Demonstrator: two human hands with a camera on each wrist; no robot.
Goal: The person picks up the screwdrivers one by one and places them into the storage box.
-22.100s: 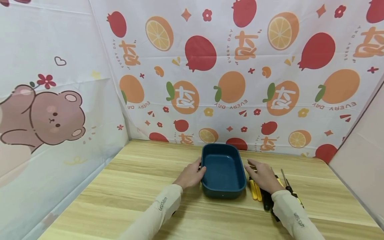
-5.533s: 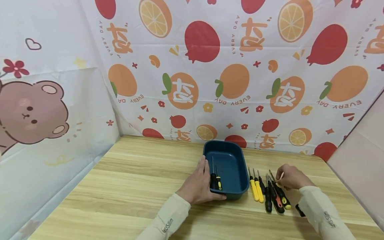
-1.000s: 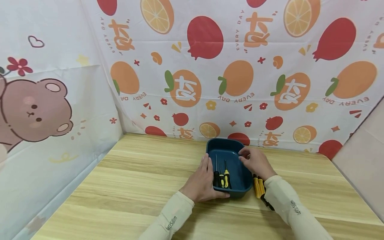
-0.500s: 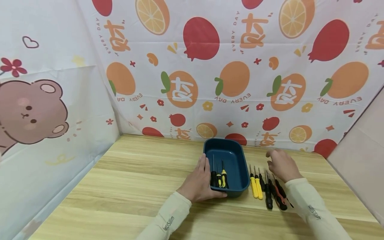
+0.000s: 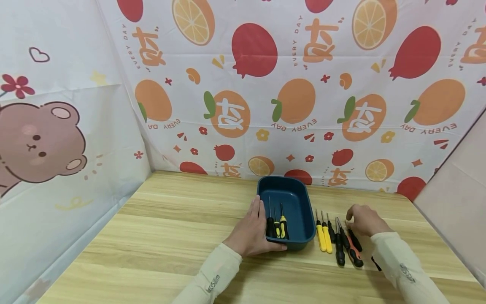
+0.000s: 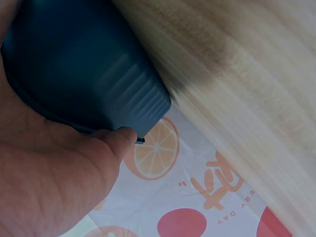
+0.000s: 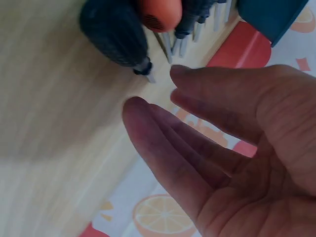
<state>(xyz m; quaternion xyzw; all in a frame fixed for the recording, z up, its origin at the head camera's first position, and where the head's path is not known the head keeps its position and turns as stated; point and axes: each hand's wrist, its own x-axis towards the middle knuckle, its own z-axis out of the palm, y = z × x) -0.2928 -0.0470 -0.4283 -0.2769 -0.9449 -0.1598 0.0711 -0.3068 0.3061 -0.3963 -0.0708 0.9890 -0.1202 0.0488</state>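
Observation:
A dark blue rectangular bin (image 5: 303, 202) stands near the back wall. Inside lie a black screwdriver (image 5: 270, 227) and two yellow-and-black ones, one short (image 5: 277, 230), one longer (image 5: 283, 223). My left hand (image 5: 250, 232) rests against the bin's near-left corner, fingers straight along the left side, thumb along the front; the left wrist view shows it beside the rim. My right hand (image 5: 365, 220) hovers at the shaft end of the rightmost black screwdriver (image 5: 355, 241). In the right wrist view its thumb and fingers stand apart, holding nothing, just short of that screwdriver's tip (image 7: 150, 77).
Right of the bin lie two yellow screwdrivers (image 5: 320, 236), a small black one (image 5: 331, 232), a larger black one (image 5: 340, 249) and a black-and-orange one (image 5: 355, 253). A black object (image 5: 376, 264) is partly hidden by the right sleeve. A printed cloth (image 5: 243, 105) hangs behind the table.
Long ago the bin held nothing; now three screwdrivers lie in it, the longer yellow-and-black one since 5.5 s ago. My right hand left the bin and moved right and down to the tools.

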